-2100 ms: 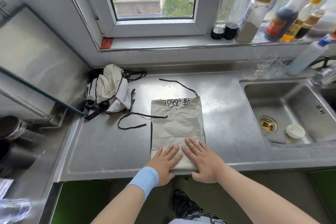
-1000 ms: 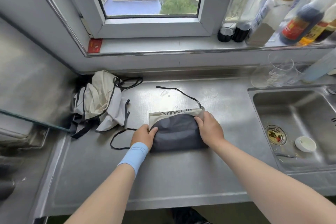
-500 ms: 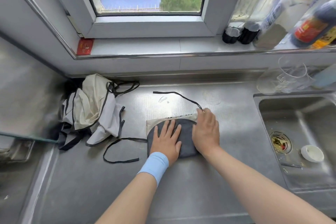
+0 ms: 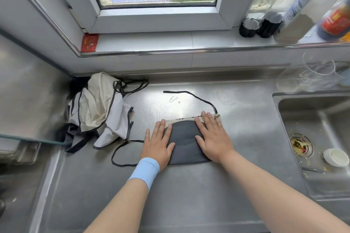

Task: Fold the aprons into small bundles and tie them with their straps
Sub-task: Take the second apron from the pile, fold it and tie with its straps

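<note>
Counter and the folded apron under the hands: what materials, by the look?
Counter: likely stainless steel, brushed finish; soft grey reflections, a dimpled patch. Folded apron: thin woven cloth, matte dark grey face, beige layer showing at its far edge; it folds flat. Fibre cannot be told.

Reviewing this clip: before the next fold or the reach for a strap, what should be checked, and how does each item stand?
1. The folded apron lies flat on the counter: ok.
2. The left hand and right hand press it with straight fingers, one on each side: ok.
3. The far strap lies free and unknotted: ok.
4. The near strap loops free; where it joins the fold is hidden: cannot tell.
5. Apron tied with its straps: not ok, both lie loose.
6. The pile of unfolded aprons lies apart from the folded apron: ok.
</note>
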Demonstrator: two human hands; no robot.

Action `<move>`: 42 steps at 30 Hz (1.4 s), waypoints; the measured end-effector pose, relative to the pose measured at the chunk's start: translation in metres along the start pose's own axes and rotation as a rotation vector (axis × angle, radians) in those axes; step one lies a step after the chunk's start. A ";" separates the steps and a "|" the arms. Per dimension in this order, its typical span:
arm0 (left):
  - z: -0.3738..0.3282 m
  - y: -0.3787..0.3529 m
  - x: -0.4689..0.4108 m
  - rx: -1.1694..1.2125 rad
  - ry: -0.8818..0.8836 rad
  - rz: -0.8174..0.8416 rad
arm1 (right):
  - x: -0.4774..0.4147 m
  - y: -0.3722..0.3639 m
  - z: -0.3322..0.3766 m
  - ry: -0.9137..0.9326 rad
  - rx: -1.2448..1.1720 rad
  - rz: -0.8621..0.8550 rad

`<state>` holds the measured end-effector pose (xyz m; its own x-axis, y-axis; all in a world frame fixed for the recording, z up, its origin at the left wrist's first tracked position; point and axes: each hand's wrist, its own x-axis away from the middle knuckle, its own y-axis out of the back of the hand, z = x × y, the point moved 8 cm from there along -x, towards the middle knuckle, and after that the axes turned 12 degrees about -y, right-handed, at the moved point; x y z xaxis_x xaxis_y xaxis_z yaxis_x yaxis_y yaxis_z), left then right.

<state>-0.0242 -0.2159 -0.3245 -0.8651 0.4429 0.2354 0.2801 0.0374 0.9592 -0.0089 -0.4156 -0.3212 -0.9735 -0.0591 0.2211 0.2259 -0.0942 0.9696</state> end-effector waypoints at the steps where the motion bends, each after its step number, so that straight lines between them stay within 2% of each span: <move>1: 0.006 0.000 0.003 -0.010 0.034 0.011 | 0.000 0.000 0.001 -0.010 0.015 -0.003; 4: 0.003 0.011 0.008 -0.068 0.067 -0.059 | 0.004 0.006 0.011 -0.019 0.080 -0.064; 8: -0.049 0.035 0.013 -0.135 -0.214 -0.269 | 0.023 0.022 0.041 0.156 0.044 -0.184; 10: -0.050 0.034 0.018 -0.087 -0.188 -0.242 | 0.032 0.027 0.043 0.198 -0.001 -0.172; 13: -0.034 0.027 0.030 0.064 -0.118 -0.197 | 0.050 0.024 0.031 0.271 -0.029 -0.041; 16: -0.033 0.025 0.039 0.146 -0.175 -0.071 | 0.062 0.021 0.018 0.340 0.013 0.060; 20: -0.020 0.031 0.038 0.241 -0.179 -0.029 | 0.056 0.025 -0.004 0.231 -0.039 0.142; 23: -0.008 0.043 0.030 0.320 -0.146 -0.055 | 0.043 0.038 -0.020 0.053 -0.183 0.161; 27: 0.019 0.055 0.020 0.455 0.136 -0.055 | 0.020 0.059 -0.036 -0.182 -0.352 0.153; 29: 0.027 0.059 0.013 0.461 0.212 -0.071 | 0.011 0.065 -0.037 -0.246 -0.412 0.173; 32: 0.030 0.063 0.002 0.455 0.235 -0.075 | -0.001 0.068 -0.038 -0.281 -0.442 0.159; 37: 0.023 0.051 -0.002 0.408 0.080 0.083 | -0.008 0.064 -0.044 -0.234 -0.401 0.251; 42: 0.029 0.059 -0.008 0.370 0.269 -0.065 | -0.011 0.070 -0.041 -0.293 -0.368 0.117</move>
<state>0.0110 -0.1915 -0.2745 -0.9493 0.1824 0.2560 0.3093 0.3960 0.8646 0.0193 -0.4624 -0.2601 -0.8982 0.1876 0.3977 0.2806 -0.4517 0.8469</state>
